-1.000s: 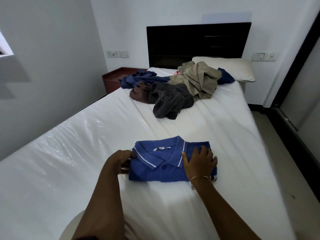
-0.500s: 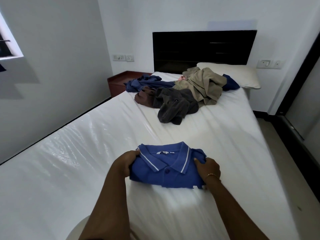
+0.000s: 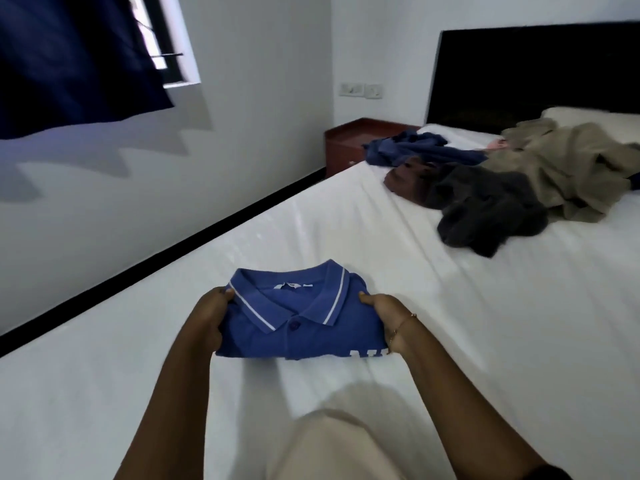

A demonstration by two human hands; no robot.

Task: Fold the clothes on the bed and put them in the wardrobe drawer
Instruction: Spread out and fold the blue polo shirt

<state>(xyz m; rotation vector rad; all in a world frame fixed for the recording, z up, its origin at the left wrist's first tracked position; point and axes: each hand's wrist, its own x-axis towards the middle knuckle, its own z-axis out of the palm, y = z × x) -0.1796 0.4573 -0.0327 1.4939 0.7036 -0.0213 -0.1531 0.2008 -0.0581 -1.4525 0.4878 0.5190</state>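
Folded blue cotton polo shirt w/ white-trimmed collar (image 3: 298,320) is gripped at both side edges, left hand (image 3: 211,315) & right hand (image 3: 384,315) fingers curled round it, just above white-sheeted bed (image 3: 450,306). Step judged: carry to wardrobe drawer, not in view; fold must be kept flat.

A bedroom in a home is shown. A bed (image 3: 450,306) covered by a white sheet fills most of the view, with a dark headboard (image 3: 536,71) set against the wall at 1 o'clock and a pale pillow (image 3: 588,116) laid beneath it. A reddish-brown bedside table (image 3: 356,140) is wedged in the corner at 12 o'clock, with wall switches (image 3: 360,89) mounted above it. A window (image 3: 166,39) hung with a dark blue curtain (image 3: 69,57) is seen at 10 o'clock. Loose clothes (image 3: 502,181) are heaped on the bed at 2 o'clock. Plain white walls are noted throughout.
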